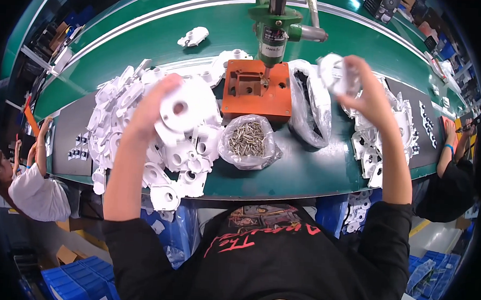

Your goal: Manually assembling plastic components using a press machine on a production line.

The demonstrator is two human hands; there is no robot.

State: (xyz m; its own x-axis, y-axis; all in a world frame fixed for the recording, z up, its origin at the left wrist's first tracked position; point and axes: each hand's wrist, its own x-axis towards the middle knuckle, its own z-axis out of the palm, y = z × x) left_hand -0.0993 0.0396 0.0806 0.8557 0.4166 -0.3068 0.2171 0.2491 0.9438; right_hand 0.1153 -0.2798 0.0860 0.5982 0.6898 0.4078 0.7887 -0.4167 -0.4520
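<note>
My left hand is closed on the edge of a white plastic housing with a round hole, held above a big heap of similar white parts. On the other side, my right hand grips a second white plastic housing, slightly smeared by motion, over the right-hand pile. Between my hands stands an orange fixture block with a recessed pocket, under the green press. A clear bag of small metal pins sits in front of the block.
Right of the block lies a clear plastic bag with dark contents. One white part rests alone on the green conveyor. Co-workers sit at both sides. Blue crates stand on the floor at lower left.
</note>
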